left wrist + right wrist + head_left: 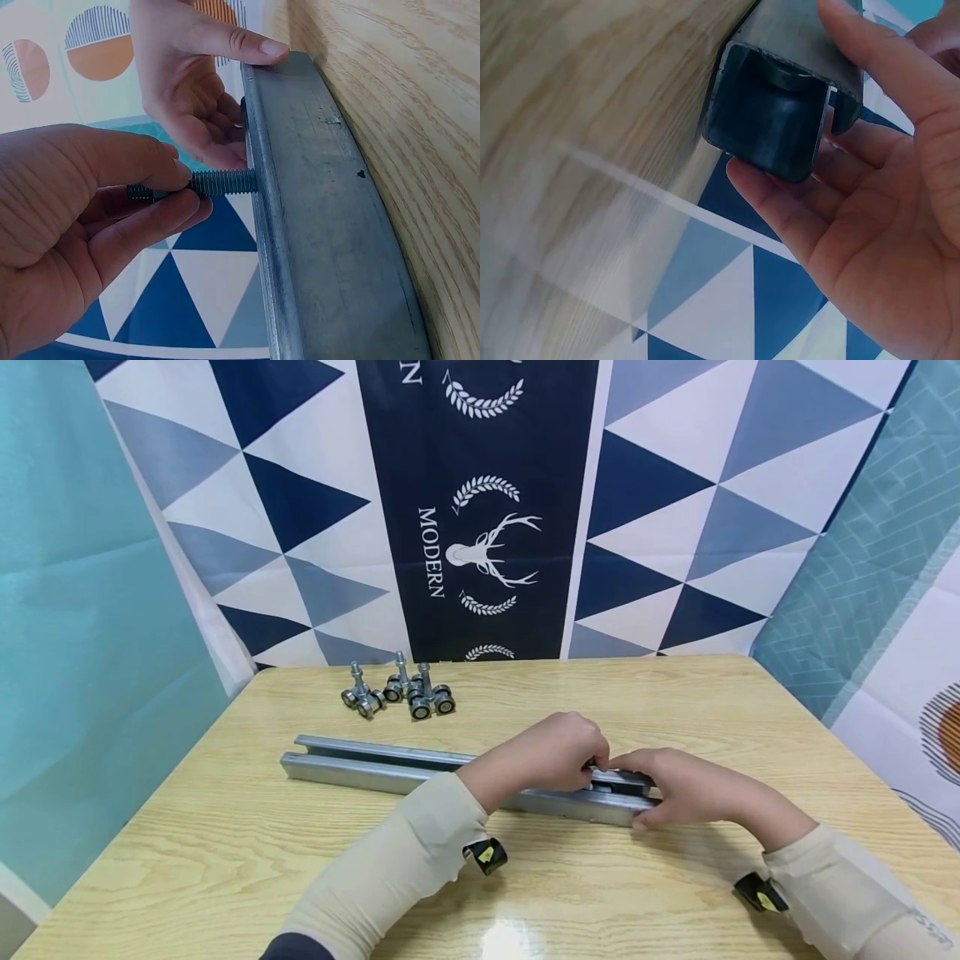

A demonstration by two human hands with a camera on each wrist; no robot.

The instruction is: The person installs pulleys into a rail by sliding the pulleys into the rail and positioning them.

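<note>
A grey metal channel rail [345, 770] lies across the table with its slot facing up. My left hand [558, 752] is over the slot near the rail's right end. In the left wrist view its thumb and fingers pinch a threaded bolt [225, 181] that stands out of the slot; the bolt's lower part is hidden inside. My right hand [686, 785] grips the right end of the rail, thumb on the near side and fingers on the far side. Through the open end [769, 112], the right wrist view shows a rounded dark part [786, 75] within.
Behind the rail, toward the back left, stand three roller trolleys, a left one [363, 697], a middle one [401, 683] and a right one [429, 697], each with its bolt pointing up. Patterned cloth [480, 527] hangs behind the wooden table [225, 852].
</note>
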